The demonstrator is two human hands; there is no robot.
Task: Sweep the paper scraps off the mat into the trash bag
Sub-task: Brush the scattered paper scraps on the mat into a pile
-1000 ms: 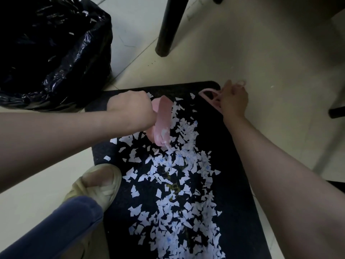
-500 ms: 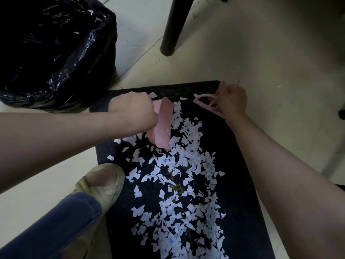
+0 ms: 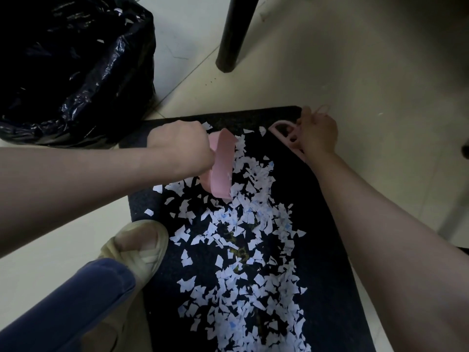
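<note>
A black furniture leg (image 3: 232,34) stands upright on the pale tiled floor (image 3: 355,72), far from me. Nearer, my beige sandal (image 3: 142,247) rests on that floor, and my blue trouser leg (image 3: 76,308) reaches down to it.

Paper scraps (image 3: 243,250) cover the mat (image 3: 330,275) between our left hand (image 3: 180,148) and right hand (image 3: 318,135); the trash bag (image 3: 76,72) sits beyond our left fingers (image 3: 200,146).

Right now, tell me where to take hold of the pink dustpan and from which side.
Take the pink dustpan by its back end, coming from the left, as the left hand grips it. It stands on edge with its lip facing right against the paper scraps, so that side should stay free.
</note>
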